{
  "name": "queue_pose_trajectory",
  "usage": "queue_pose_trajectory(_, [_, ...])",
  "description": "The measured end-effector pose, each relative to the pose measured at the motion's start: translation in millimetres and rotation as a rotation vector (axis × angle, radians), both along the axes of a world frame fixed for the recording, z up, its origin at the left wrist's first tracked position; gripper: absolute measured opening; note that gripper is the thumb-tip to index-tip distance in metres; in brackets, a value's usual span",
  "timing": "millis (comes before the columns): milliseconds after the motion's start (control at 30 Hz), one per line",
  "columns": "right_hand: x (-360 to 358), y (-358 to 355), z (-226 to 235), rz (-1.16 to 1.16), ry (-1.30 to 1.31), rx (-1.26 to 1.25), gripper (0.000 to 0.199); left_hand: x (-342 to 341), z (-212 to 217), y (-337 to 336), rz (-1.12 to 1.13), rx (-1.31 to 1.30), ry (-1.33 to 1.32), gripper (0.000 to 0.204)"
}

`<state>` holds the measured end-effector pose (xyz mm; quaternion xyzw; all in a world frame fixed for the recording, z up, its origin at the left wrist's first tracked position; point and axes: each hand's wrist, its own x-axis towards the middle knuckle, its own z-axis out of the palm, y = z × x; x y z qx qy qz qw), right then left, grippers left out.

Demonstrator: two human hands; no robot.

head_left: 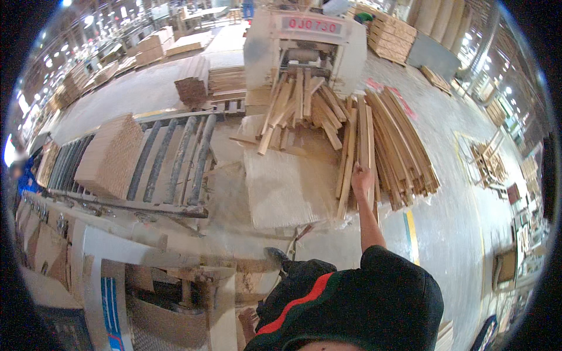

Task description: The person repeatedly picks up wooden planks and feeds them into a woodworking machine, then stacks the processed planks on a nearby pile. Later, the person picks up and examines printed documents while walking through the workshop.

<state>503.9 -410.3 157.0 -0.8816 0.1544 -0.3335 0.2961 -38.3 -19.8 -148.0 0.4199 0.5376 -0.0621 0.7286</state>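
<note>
My right arm is stretched out ahead over the outfeed table. Its hand is closed round the near end of a long wooden strip, which lies along the table's right side among other strips. A dense stack of similar strips lies just right of it. More strips fan out loosely at the mouth of the machine. My left hand is low, beside the near machine; only a bit of it shows, and its fingers cannot be made out.
To the left runs a roller conveyor bearing a large block of stacked wood pieces. Stacked lumber stands beyond it. The dusty table board lies ahead. A person in blue is at the far left edge.
</note>
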Motion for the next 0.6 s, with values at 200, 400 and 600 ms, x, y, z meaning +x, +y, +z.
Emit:
queue_pose_trajectory(200, [-14, 17, -12, 0.15, -0.2, 0.087, 0.019, 8, 0, -4, 0.063, -0.032, -0.007, 0.041])
queue_pose_trajectory(400, [-4, 19, -77, 0.371, -0.033, 0.026, 0.006, 9, 3, -9, 0.121, -0.065, -0.035, 0.04])
queue_pose_trajectory(600, [-8, 48, -126, 0.485, 0.077, 0.113, 0.013, -6, 3, -20, 0.197, -0.087, -0.064, 0.038])
